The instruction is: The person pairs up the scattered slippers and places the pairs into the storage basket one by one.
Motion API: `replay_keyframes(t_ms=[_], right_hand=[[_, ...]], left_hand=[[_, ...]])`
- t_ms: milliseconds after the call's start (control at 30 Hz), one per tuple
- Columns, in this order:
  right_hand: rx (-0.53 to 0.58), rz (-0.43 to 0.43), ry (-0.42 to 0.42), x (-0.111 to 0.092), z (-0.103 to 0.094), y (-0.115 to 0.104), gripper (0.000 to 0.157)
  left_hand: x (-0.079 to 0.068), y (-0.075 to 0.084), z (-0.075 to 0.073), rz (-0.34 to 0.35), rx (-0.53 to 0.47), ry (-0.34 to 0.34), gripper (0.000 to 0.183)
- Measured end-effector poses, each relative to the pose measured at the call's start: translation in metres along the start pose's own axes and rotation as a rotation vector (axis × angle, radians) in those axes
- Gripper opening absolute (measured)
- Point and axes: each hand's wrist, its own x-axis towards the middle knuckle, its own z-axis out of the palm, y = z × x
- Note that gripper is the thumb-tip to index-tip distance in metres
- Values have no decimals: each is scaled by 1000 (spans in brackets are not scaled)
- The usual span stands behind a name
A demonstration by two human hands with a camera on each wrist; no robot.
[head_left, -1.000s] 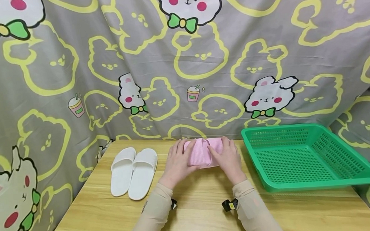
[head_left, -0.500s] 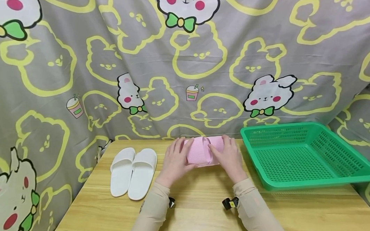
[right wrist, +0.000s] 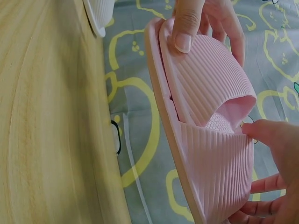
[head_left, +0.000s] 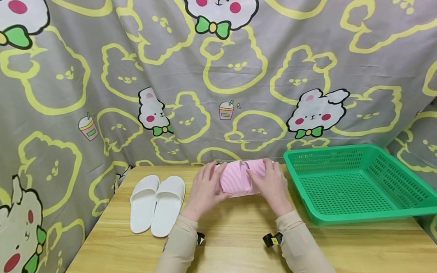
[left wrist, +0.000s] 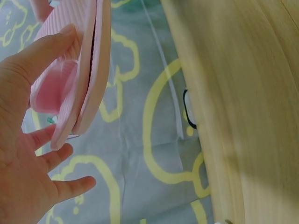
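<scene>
A pair of pink slippers point(head_left: 232, 179), with ribbed straps, is held up near the table's back edge, one slipper fitted into the other with soles together. On one end, my left hand point(head_left: 203, 189) grips them, its thumb point(left wrist: 53, 49) pressed on a strap. My right hand point(head_left: 274, 187) holds the other end. In the right wrist view, its thumb point(right wrist: 266, 130) lies at the strap opening and its fingers wrap behind the edge. A small gap shows between the two soles in the left wrist view. Part of the slippers is hidden behind the hands.
Two white slippers point(head_left: 168, 205) lie side by side on the wooden table point(head_left: 232, 251), left of my hands. To the right stands a green plastic basket point(head_left: 374, 217) with perforated walls. A grey patterned curtain point(head_left: 185, 72) hangs behind the table and along its sides.
Very little differs. Both hands keep hold of the pink slippers in nearly the same place, with the left hand shifted slightly. The white slippers and the basket stay put.
</scene>
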Motion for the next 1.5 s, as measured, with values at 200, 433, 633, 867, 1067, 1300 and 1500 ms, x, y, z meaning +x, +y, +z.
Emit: replay_keyframes(t_ms=[200,433,633,867,1067,1300,1500], right_hand=[[-6,-2,4,0,0,0,70],[-14,-31,43,-1,0,1,68],[-34,-38,59,0,-2,1,68],[-38,-13,38,1,-6,0,69],[-43,-15,33,6,-3,-1,69],[-26,-14,45,8,-2,-5,69],[-55,1,23,6,-3,-4,70]], left_hand=[[0,-1,-2,-5,-4,-15,101],[0,-1,-5,-9,-17,-33,100],[0,-2,-8,-8,-33,-41,97],[-1,-6,-13,19,-48,4,91],[1,-11,-17,57,-73,83,77],[4,-13,-21,73,-76,111,66],[2,-13,-22,118,-89,189,55]])
